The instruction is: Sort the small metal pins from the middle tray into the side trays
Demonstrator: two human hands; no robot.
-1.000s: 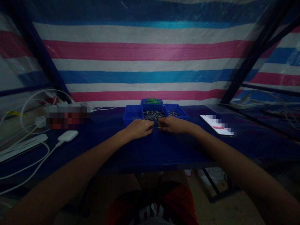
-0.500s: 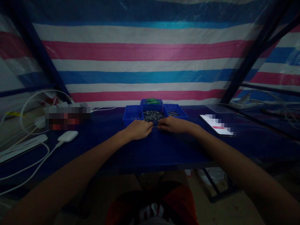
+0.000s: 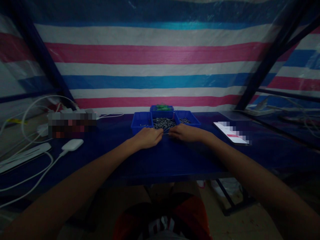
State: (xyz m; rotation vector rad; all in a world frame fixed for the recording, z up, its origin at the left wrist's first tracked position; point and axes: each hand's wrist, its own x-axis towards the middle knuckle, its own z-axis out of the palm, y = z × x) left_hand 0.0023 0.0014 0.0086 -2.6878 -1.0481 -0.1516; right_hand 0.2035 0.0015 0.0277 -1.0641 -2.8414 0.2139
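Head view. From where I stand, both hands are at the centre of the frame, just in front of the blue bins. The left hand (image 3: 147,137) has its fingers drawn together, and so has the right hand (image 3: 187,133); between them spans a thin pale piece (image 3: 166,134), apparently pinched at either end. It lies at mid-frame, over the tabletop (image 3: 165,163), near the front of the heap of metal pieces (image 3: 163,122). A left bin (image 3: 142,117), a right bin (image 3: 196,124) and a rear bin (image 3: 162,114), with green material (image 3: 162,107) on top, stand about the heap. A phone (image 3: 230,133) lies at right of centre, a white case (image 3: 72,144) at left.

Handling, in my judgement: a light grip close to each end, wrists low and steady, both hands moving evenly so that the thin piece neither bends nor slips. Work just clear of the heap, to avoid knocking loose pieces about.

Limits of inspection: the fingertips are small and dark, and the knuckles cover the ends of the thin piece; its exact shape and material cannot be told. The left hand masks part of the left bin. Blurring blocks hide items at left and part of the phone screen. Dim light obscures the area below the tabletop.
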